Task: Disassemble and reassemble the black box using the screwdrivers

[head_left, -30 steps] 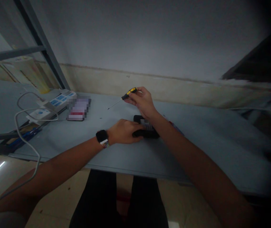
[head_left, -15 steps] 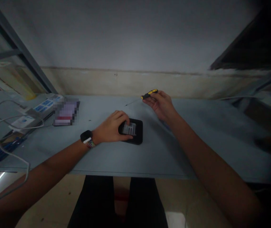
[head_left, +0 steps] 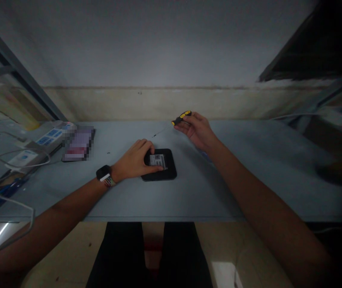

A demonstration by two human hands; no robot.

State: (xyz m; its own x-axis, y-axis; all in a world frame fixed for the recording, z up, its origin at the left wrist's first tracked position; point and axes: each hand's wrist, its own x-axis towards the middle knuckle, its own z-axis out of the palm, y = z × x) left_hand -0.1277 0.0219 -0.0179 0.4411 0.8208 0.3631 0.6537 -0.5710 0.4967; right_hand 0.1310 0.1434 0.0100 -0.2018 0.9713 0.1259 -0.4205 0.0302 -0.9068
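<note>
A flat black device with rounded corners lies on the table, a printed white label on its upper face. My left hand grips its left side, thumb across the lower part of the label and fingers at the far left corner. In my right hand, raised to the right of the device, is a screwdriver with a black and yellow handle. Its thin shaft slants down to the left, the dark tip beyond the device and apart from it. My right fingertips are closed around the handle.
A phone with a blurred-out screen lies to the left, beside a white power strip with a plug and looping white cable. A metal frame post stands at the left. The pale table ends in front of my legs.
My left fingers have slid back towards the device's left edge, uncovering more of the label. The view has shifted slightly. The screwdriver stays raised in my right hand.
</note>
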